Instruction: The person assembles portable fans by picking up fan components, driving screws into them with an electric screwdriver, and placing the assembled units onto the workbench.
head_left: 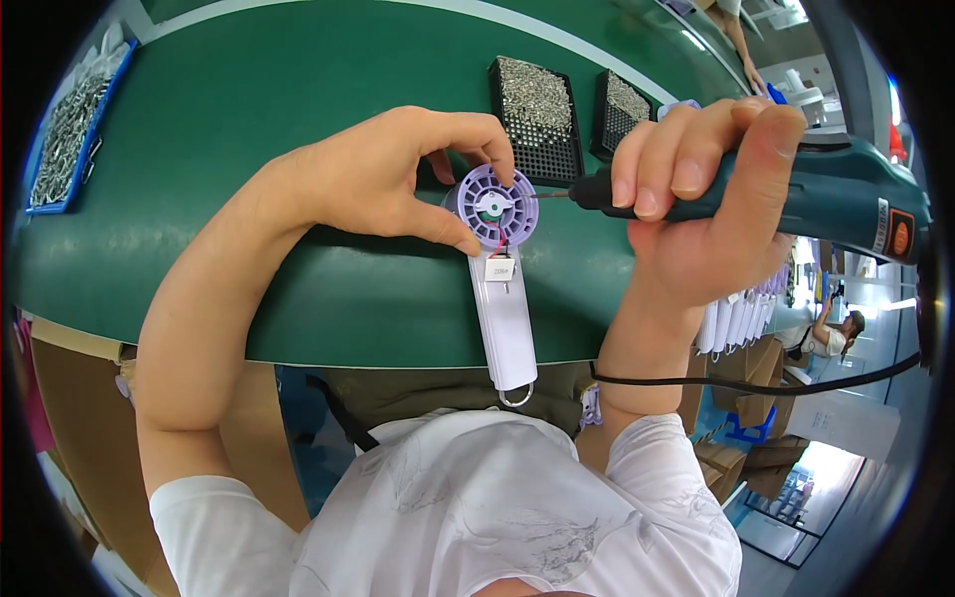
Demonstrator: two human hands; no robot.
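Observation:
My left hand (430, 177) grips the round purple head of a small handheld fan (504, 318), thumb on one side and fingers on the other. The fan lies on the green table with its white handle toward me and a wire loop at the end. Red and black wires run from the hub to a small white block on the handle. In my right hand (711, 199) is a dark teal electric screwdriver (841, 194), held level. Its thin bit reaches the right side of the fan head; whether it sits in a screw I cannot make out.
Two black perforated trays (557, 159) of small metal parts stand beyond the fan. A blue bin (75, 149) of metal pieces is at the far left. White fan handles (736, 318) line the right edge. A black cable (776, 386) crosses by my right forearm. Other people are at the right.

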